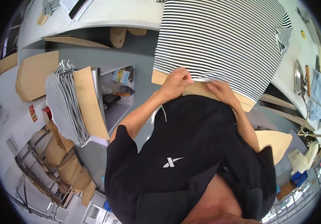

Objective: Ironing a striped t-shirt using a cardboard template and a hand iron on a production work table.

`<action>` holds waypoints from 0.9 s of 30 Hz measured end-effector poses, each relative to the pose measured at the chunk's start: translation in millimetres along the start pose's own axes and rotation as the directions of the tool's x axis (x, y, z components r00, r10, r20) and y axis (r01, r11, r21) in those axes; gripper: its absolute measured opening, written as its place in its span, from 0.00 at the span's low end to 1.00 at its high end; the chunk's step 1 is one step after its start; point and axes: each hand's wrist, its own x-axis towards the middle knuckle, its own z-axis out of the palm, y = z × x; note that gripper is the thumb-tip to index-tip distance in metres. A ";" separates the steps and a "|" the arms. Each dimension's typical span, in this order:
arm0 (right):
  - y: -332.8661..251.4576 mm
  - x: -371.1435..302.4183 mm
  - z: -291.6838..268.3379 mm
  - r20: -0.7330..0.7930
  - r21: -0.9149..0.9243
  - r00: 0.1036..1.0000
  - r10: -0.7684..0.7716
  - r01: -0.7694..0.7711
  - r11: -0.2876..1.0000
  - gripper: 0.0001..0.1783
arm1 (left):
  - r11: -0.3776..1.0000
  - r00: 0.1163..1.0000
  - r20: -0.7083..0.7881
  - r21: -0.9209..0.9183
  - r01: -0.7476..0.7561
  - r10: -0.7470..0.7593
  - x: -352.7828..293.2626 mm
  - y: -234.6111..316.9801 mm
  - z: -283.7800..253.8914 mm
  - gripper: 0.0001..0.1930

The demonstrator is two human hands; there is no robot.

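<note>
A black-and-white striped shirt (220, 41) lies spread over a tan cardboard sheet (244, 101), whose near edge sticks out past the hem close to my body. My left hand (176, 83) is closed, its thumb and fingers pinching the hem near the middle. Just to the right, my right hand (222, 92) bends its fingers at the same hem, where a short strip of the edge is turned up between the hands. Its fingertips are partly hidden, but they look closed on the fabric.
A stack of striped shirts (66, 104) with a cardboard sheet (90, 102) stands on a shelf unit at left. Papers and a dark phone-like object (77, 9) lie on the white table (130, 16). An iron (299, 76) and a blue cloth (318, 95) are at right.
</note>
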 end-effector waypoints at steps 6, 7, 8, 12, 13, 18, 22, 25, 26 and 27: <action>-32.8 89.8 58.9 0.000 0.807 0.988 -0.155 0.091 0.583 0.27 | 0.963 0.998 0.050 -0.269 -0.016 0.031 -32.9 27.6 -24.3 0.13; -44.2 95.1 49.9 0.011 0.925 0.984 -0.176 0.057 0.376 0.28 | 0.988 0.974 -0.178 -0.032 -0.150 0.142 -35.9 12.8 -23.6 0.14; -53.9 98.3 40.8 0.012 0.989 0.981 -0.194 0.018 0.148 0.29 | 0.949 0.885 -0.361 0.221 -0.225 0.294 -41.0 -9.0 -24.0 0.14; -60.6 81.9 24.7 0.011 0.850 0.973 -0.231 -0.131 -0.511 0.34 | 0.794 0.809 -0.452 0.607 -0.031 0.376 -19.6 -74.8 -30.4 0.14; -54.7 69.9 22.3 0.066 0.978 0.984 -0.167 -0.097 -0.183 0.29 | 0.783 0.803 -0.442 0.620 -0.049 0.400 -12.2 -88.9 -34.3 0.13; 14.6 -16.2 -13.2 -0.032 -0.012 0.979 0.201 -0.202 0.979 0.10 | 0.837 0.857 -0.477 0.536 0.106 0.197 -62.3 -141.4 -22.9 0.05; 81.4 -116.3 -102.5 -0.929 0.119 0.280 0.240 -0.388 0.914 0.17 | 0.992 0.776 -0.625 0.023 0.127 -0.085 -14.4 -109.9 -55.5 0.14; 144.0 -135.3 -110.2 -0.875 0.291 0.458 0.157 0.238 0.927 0.16 | 0.929 0.862 -0.371 -0.263 0.260 -0.346 8.2 -127.8 -71.6 0.16; 171.0 -127.4 -101.1 -0.863 0.274 0.459 0.210 0.077 0.959 0.15 | 0.951 0.890 -0.355 -0.220 0.219 -0.287 -4.9 -145.2 -73.2 0.16; 184.8 -127.4 -91.0 -0.856 0.265 0.435 0.279 -0.094 0.960 0.14 | 0.887 0.864 -0.333 -0.396 0.236 -0.378 -9.2 -128.3 -62.4 0.15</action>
